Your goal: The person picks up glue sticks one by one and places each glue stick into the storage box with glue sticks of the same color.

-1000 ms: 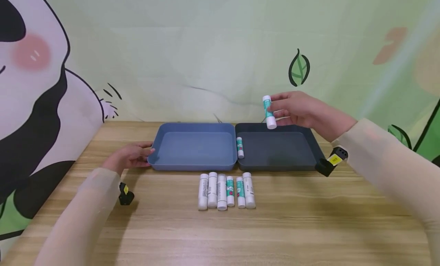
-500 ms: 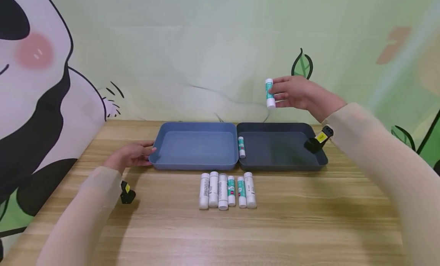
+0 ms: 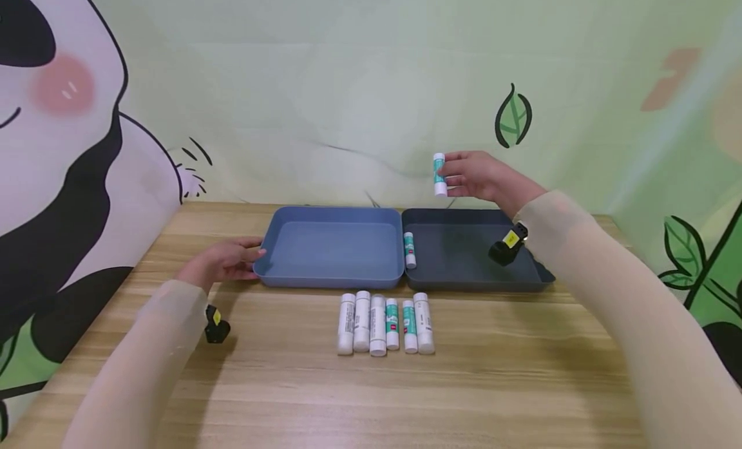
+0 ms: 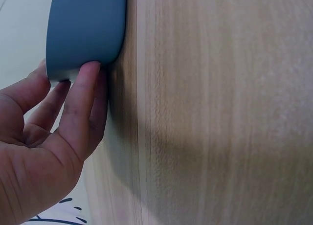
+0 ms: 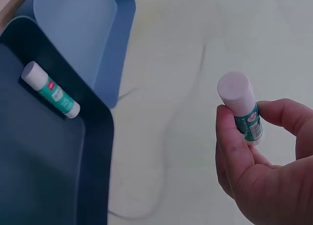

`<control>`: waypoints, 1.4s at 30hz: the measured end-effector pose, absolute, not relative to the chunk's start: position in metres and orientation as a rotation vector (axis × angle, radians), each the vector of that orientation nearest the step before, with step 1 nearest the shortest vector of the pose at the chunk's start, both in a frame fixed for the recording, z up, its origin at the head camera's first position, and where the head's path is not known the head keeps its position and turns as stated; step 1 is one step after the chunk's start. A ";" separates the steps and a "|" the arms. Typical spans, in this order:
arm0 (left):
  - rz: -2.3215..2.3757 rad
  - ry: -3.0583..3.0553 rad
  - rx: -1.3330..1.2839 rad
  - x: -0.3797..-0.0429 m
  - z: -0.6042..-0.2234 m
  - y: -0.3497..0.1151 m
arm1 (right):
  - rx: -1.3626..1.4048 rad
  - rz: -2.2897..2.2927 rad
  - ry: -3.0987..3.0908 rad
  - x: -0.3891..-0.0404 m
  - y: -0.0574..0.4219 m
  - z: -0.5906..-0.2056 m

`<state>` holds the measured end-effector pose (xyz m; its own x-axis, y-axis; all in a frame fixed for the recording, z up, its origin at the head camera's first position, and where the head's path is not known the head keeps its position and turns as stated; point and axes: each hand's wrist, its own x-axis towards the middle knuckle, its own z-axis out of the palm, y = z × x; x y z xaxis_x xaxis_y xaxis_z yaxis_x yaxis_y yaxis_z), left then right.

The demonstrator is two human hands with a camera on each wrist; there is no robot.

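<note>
In the head view my right hand [image 3: 478, 176] pinches a white-and-teal glue stick [image 3: 438, 175], upright, above the back edge of the dark grey tray [image 3: 481, 285]. The right wrist view shows the thumb and fingertips around the held stick's teal label. A smaller teal glue stick [image 3: 409, 250] lies along that tray's left wall. My left hand [image 3: 228, 261] grips the left end of the blue tray [image 3: 330, 283], thumb at the rim and fingers against the outer wall. In front of the trays lies a row of several glue sticks, white ones [image 3: 378, 326] and teal ones [image 3: 392, 323].
Both trays stand side by side on a wooden table [image 3: 290, 397], close to the back wall cloth [image 3: 290, 114] with its printed panda and leaves. Each wrist wears a small black camera [image 3: 217, 325].
My right hand has risen with the glue stick, then come down a little and shifted left. My left hand stays at the blue tray. The row of sticks has not changed.
</note>
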<state>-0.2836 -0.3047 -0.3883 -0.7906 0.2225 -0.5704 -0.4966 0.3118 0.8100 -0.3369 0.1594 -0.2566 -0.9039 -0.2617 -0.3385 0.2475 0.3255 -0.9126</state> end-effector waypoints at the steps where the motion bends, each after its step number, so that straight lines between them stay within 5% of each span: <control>1: 1.525 1.981 -0.244 -0.283 -0.388 -0.304 | -0.008 -1.610 2.162 -0.339 0.158 -0.260; 23: 1.490 2.019 -0.255 -0.280 -0.389 -0.297 | 0.105 -1.497 2.108 -0.354 0.146 -0.347; 42: 1.513 2.006 -0.270 -0.279 -0.389 -0.299 | 0.181 -1.349 2.088 -0.362 0.135 -0.380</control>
